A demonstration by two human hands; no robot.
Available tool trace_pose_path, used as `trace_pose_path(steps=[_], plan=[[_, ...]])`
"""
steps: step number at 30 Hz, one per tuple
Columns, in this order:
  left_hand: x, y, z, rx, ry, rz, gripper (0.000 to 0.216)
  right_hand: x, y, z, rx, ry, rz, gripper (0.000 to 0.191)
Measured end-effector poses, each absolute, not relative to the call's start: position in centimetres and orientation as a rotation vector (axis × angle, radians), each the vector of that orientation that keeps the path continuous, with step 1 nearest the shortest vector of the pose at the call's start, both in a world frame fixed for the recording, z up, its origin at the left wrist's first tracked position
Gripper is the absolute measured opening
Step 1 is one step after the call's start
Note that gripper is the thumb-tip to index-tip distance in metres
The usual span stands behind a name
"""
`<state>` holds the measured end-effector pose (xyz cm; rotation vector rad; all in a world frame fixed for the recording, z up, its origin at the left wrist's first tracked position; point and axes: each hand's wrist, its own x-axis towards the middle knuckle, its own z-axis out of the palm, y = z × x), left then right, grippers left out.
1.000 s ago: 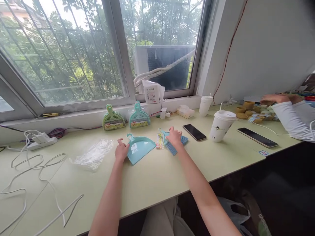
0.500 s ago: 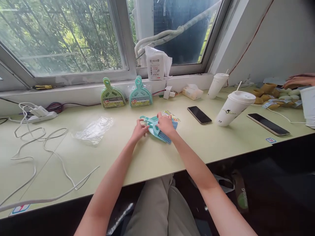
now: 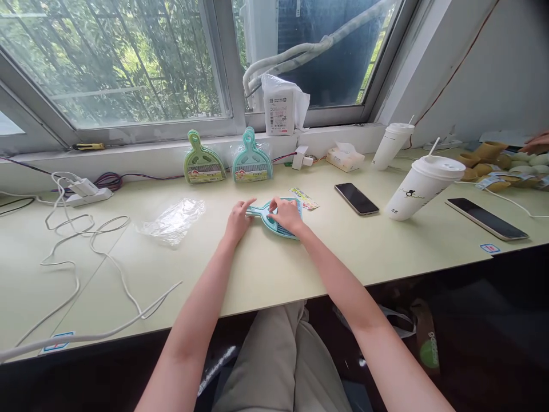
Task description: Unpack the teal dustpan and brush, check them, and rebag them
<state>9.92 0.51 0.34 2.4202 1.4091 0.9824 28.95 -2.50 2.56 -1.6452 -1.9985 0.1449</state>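
Observation:
A small blue dustpan (image 3: 297, 206) lies flat on the pale green table (image 3: 266, 269) with a blue brush (image 3: 279, 229) nested in it. My left hand (image 3: 238, 217) pinches the handle end at the left. My right hand (image 3: 286, 214) presses down on top of the brush and pan. A printed paper label (image 3: 303, 198) lies just to the right of the pan. A crumpled clear plastic bag (image 3: 174, 218) lies to the left of my hands.
Two packaged dustpan sets, green (image 3: 202, 167) and teal (image 3: 252, 165), lean on the sill. Two lidded cups (image 3: 420, 186) (image 3: 390, 145), two phones (image 3: 355, 198) (image 3: 486, 218), a tissue pack (image 3: 345, 158), a power strip (image 3: 89, 197) and white cables (image 3: 86, 252) share the table. Another person's hand (image 3: 538, 142) is at far right.
The pan and brush lay apart a second ago. My hands have brought them together, the brush now sitting inside the pan. The label lies free beside them. The camera tilted down.

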Motion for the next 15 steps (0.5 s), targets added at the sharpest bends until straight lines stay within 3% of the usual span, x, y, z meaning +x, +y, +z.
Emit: trace_pose_path(steps=[5,10,15], plan=[[10.2,-0.1,0.6,2.64,1.557,1.014,0.039,28.7,-3.0,2.9,-1.579,-2.127,0.064,0.018],[10.1,-0.5,1.1,3.009,1.205,0.74,0.03,28.9,-2.9,3.1,-1.602,-2.097,0.12,0.02],[10.3,-0.9,1.2,3.063,1.286,0.578,0.028,29.1,-2.7,3.1,-1.637,-2.074,0.204,0.023]])
